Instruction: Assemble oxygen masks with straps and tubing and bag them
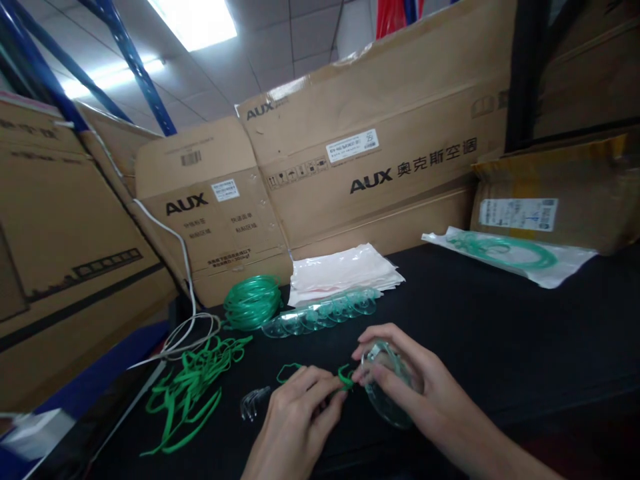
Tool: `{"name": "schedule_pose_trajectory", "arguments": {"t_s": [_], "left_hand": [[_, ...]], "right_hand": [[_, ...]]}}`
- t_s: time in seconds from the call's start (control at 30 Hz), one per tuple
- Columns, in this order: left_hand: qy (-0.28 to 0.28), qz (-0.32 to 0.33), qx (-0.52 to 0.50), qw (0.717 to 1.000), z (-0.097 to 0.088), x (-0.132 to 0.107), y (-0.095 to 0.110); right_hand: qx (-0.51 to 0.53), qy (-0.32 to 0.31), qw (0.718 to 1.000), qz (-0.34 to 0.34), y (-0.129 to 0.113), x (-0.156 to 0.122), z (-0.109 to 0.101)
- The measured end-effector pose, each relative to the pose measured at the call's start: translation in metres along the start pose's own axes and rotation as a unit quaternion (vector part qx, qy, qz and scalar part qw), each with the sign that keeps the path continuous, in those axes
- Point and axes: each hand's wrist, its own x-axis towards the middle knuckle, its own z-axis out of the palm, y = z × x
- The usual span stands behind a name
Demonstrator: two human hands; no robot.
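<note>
Head view: your right hand (417, 367) grips one clear mask (393, 408) over the desk (480, 320), probably to keep its rim steady, while your left hand (297, 408) pinches one green strap (345, 378) beside it. Stock's spread around you, presumably for easy reach: one tubing coil (253, 303), one bagged tubing (515, 255), one strap tangle (200, 373), plus nested masks (323, 313) too blurry to count.
</note>
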Motion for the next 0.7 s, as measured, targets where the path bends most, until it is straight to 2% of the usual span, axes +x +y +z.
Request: {"name": "schedule_pose_trajectory", "arguments": {"t_s": [0.1, 0.17, 0.3, 0.4, 0.5, 0.6, 0.7], "left_hand": [[-0.003, 0.019, 0.015, 1.000, -0.006, 0.006, 0.008], [0.017, 0.035, 0.027, 0.999, -0.018, 0.012, 0.010], [0.122, 0.035, 0.088, 0.988, -0.060, 0.019, 0.001], [0.177, 0.010, 0.145, 0.973, -0.098, 0.019, -0.018], [0.190, -0.059, 0.186, 0.962, -0.128, 0.010, -0.045], [0.165, -0.141, 0.218, 0.952, -0.145, -0.005, -0.076], [0.124, -0.217, 0.237, 0.939, -0.149, -0.019, -0.104]], "right_hand": [[0.071, 0.038, 0.997, -0.002, 0.005, 0.003, 0.000], [0.089, 0.059, 0.994, -0.008, 0.006, 0.004, 0.000], [0.093, 0.061, 0.994, -0.023, 0.008, 0.005, 0.001], [0.100, 0.044, 0.994, -0.024, 0.010, 0.005, 0.001], [0.104, 0.032, 0.994, -0.012, 0.013, 0.005, 0.002], [0.101, 0.028, 0.994, 0.000, 0.013, 0.005, 0.002], [0.098, 0.020, 0.995, 0.000, 0.011, 0.004, 0.003]]}}
